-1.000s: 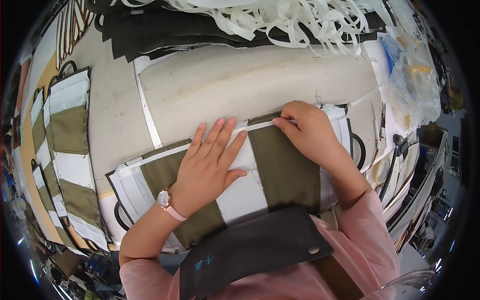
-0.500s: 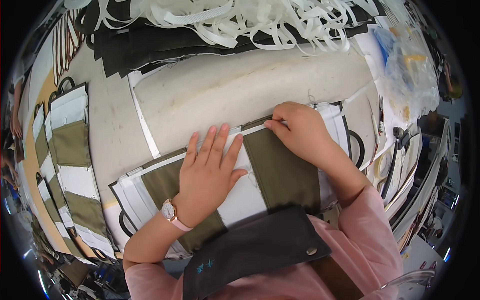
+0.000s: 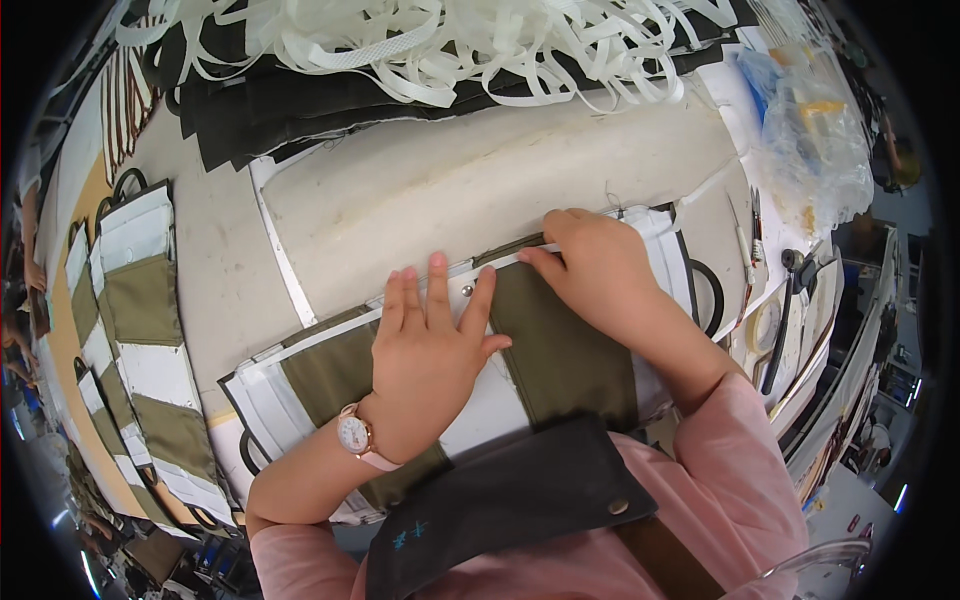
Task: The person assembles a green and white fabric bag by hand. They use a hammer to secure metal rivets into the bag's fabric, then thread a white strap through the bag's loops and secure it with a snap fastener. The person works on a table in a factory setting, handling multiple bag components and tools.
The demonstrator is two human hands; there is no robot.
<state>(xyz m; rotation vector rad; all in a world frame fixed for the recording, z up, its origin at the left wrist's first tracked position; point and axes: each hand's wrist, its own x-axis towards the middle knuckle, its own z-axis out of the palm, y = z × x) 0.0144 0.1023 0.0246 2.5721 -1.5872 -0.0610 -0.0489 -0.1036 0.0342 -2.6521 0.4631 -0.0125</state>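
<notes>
An olive and white fabric panel [image 3: 560, 350] with black edging lies flat on the padded white work surface [image 3: 480, 190] in front of me. My left hand [image 3: 430, 355] rests palm down on its middle, fingers spread, a pink wristwatch on the wrist. My right hand [image 3: 600, 270] presses on the panel's upper edge, fingers curled and pinching the white strip along that edge. A small metal snap [image 3: 467, 291] shows between the fingers of my left hand.
A stack of similar olive and white panels [image 3: 140, 330] lies at the left. Black fabric [image 3: 290, 110] and a tangle of white straps [image 3: 470, 40] fill the back. A plastic bag [image 3: 810, 140] and hand tools [image 3: 770, 300] sit at the right.
The view has tilted, so the panel and both hands sit lower in the frame. My right hand has slid slightly left along the upper edge. My left hand stays flat on the panel.
</notes>
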